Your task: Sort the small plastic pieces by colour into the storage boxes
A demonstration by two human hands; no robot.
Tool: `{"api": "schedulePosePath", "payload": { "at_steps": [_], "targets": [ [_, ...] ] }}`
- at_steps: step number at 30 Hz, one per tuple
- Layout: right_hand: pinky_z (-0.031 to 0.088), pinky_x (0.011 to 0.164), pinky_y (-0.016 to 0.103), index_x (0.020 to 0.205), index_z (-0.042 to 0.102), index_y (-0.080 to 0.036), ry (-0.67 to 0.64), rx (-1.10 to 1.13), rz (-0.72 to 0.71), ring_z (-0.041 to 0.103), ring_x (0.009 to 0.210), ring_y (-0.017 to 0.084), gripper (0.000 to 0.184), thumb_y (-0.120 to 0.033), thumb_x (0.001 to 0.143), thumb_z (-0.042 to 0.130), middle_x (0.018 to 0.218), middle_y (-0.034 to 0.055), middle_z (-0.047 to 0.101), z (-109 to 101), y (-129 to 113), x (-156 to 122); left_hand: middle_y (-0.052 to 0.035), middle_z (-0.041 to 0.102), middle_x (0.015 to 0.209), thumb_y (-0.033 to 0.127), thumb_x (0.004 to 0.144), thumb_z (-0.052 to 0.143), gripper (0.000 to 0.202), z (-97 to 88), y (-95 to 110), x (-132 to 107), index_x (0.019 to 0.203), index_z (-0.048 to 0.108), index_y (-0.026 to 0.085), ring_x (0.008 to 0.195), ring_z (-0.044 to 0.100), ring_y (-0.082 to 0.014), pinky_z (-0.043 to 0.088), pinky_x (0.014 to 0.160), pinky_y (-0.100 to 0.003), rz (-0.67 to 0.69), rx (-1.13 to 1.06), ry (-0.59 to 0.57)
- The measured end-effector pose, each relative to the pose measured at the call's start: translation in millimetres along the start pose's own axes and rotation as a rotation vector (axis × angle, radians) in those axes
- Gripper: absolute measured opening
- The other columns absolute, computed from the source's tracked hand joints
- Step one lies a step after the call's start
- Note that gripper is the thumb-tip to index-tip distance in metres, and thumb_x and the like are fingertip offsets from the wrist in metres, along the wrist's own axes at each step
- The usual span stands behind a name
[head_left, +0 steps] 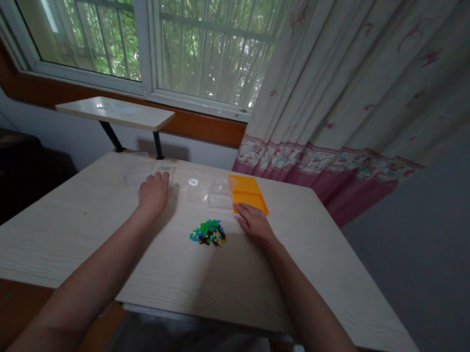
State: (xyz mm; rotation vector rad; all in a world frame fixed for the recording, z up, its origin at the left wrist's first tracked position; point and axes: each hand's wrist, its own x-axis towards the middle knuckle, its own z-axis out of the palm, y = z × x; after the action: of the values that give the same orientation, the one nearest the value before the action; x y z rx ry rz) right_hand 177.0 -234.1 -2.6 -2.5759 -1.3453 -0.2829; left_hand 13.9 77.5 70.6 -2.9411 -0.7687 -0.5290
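My left hand (154, 192) is at the back left of the table, its fingers bent over the edge of a clear plastic box (136, 175). The hand hides part of that box. My right hand (254, 224) lies with fingers stretched out at the near left corner of an orange plastic tray (248, 192). Beside the orange tray, a clear compartment tray (220, 196) sits close to my right fingertips. Between my hands and nearer to me is a pile of small plastic pieces (208, 232) in green, blue, brown and yellow.
Another clear plastic piece (193, 189) lies between the boxes. A raised white shelf (117, 111) on black legs stands at the back left of the pale wooden table (55, 238). Behind are a barred window (220, 34) and a patterned curtain (339, 86).
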Motion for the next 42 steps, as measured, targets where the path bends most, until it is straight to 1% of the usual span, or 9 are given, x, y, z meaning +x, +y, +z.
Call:
{"api": "schedulePosePath", "payload": {
  "at_steps": [5, 9, 12, 22, 27, 33, 36, 39, 42],
  "targets": [
    [0.036, 0.108, 0.041, 0.146, 0.042, -0.027, -0.007, 0.0, 0.004, 0.046, 0.129, 0.023, 0.047, -0.04, 0.101, 0.039, 0.144, 0.0069, 0.049, 0.7, 0.4, 0.1, -0.0144, 0.062, 0.112, 0.001, 0.087, 0.04, 0.055, 20.3, 23.9, -2.5, 0.14, 0.043, 0.012, 0.107, 0.052, -0.0271, 0.045, 0.088, -0.035, 0.383, -0.078, -0.056],
    [0.035, 0.108, 0.04, 0.146, 0.043, -0.026, -0.022, 0.001, 0.005, 0.046, 0.13, 0.023, 0.048, -0.041, 0.101, 0.038, 0.144, 0.0073, 0.049, -1.2, -0.6, 0.9, -0.0125, 0.064, 0.099, 0.011, 0.089, 0.046, 0.031, 41.9, 35.0, -2.8, 0.115, 0.064, 0.014, 0.102, 0.052, -0.0259, 0.044, 0.091, -0.036, 0.566, -0.178, -0.06],
    [0.035, 0.109, 0.04, 0.146, 0.043, -0.025, -0.031, 0.004, 0.003, 0.046, 0.129, 0.023, 0.048, -0.041, 0.101, 0.038, 0.144, 0.0078, 0.05, -3.7, -2.1, 1.1, -0.0119, 0.064, 0.095, 0.016, 0.092, 0.045, 0.025, 48.5, 38.4, -3.4, 0.103, 0.068, 0.015, 0.099, 0.053, -0.0245, 0.044, 0.092, -0.037, 0.627, -0.26, -0.049],
    [0.033, 0.107, 0.039, 0.145, 0.044, -0.025, -0.016, -0.005, 0.023, 0.046, 0.128, 0.023, 0.047, -0.04, 0.1, 0.039, 0.142, 0.008, 0.051, -4.7, -3.8, -0.1, -0.0111, 0.065, 0.099, 0.01, 0.09, 0.044, 0.036, 72.8, 37.5, 2.3, 0.115, 0.069, 0.018, 0.1, 0.055, -0.0221, 0.047, 0.092, -0.037, 0.639, -0.5, -0.004],
    [0.036, 0.102, 0.038, 0.138, 0.052, -0.019, 0.058, 0.012, 0.023, 0.051, 0.117, 0.024, 0.044, -0.035, 0.098, 0.043, 0.126, 0.0111, 0.06, -8.5, -5.9, -1.3, -0.0113, 0.066, 0.104, 0.01, 0.09, 0.041, 0.039, 79.8, 45.8, 6.3, 0.118, 0.068, 0.017, 0.102, 0.057, -0.0218, 0.047, 0.094, -0.038, 0.685, -0.551, 0.015],
    [0.04, 0.094, 0.036, 0.123, 0.064, -0.019, 0.092, 0.012, 0.048, 0.053, 0.106, 0.024, 0.035, -0.031, 0.098, 0.043, 0.112, 0.0102, 0.065, -8.3, -1.8, 0.7, -0.0104, 0.066, 0.116, 0.003, 0.082, 0.039, 0.05, 83.7, 51.6, 9.2, 0.124, 0.062, 0.018, 0.112, 0.057, -0.021, 0.043, 0.102, -0.042, 0.788, -0.615, -0.049],
    [0.041, 0.092, 0.035, 0.12, 0.066, -0.019, 0.107, 0.014, 0.047, 0.053, 0.103, 0.024, 0.034, -0.031, 0.098, 0.044, 0.108, 0.0098, 0.066, -4.6, 2.5, 1.8, -0.0121, 0.063, 0.12, 0.002, 0.081, 0.039, 0.051, 82.4, 52.2, 7.6, 0.126, 0.059, 0.015, 0.117, 0.054, -0.0207, 0.041, 0.106, -0.042, 0.82, -0.657, -0.012],
    [0.041, 0.092, 0.035, 0.12, 0.067, -0.019, 0.12, 0.027, 0.052, 0.053, 0.102, 0.023, 0.033, -0.03, 0.098, 0.045, 0.106, 0.0095, 0.066, -2.2, 5.5, 2.0, -0.0133, 0.057, 0.127, 0.004, 0.082, 0.04, 0.049, 72.4, 48.0, 7.7, 0.128, 0.055, 0.013, 0.123, 0.048, -0.0204, 0.038, 0.109, -0.04, 0.734, -0.675, 0.095],
    [0.041, 0.092, 0.034, 0.119, 0.067, -0.018, 0.137, 0.053, 0.054, 0.054, 0.101, 0.023, 0.031, -0.029, 0.097, 0.047, 0.104, 0.009, 0.066, -2.6, 6.1, 1.8, -0.0114, 0.056, 0.126, 0.004, 0.081, 0.042, 0.048, 57.4, 28.9, 13.7, 0.126, 0.055, 0.016, 0.123, 0.046, -0.0212, 0.037, 0.109, -0.039, 0.492, -0.581, 0.197]
  ]
}}
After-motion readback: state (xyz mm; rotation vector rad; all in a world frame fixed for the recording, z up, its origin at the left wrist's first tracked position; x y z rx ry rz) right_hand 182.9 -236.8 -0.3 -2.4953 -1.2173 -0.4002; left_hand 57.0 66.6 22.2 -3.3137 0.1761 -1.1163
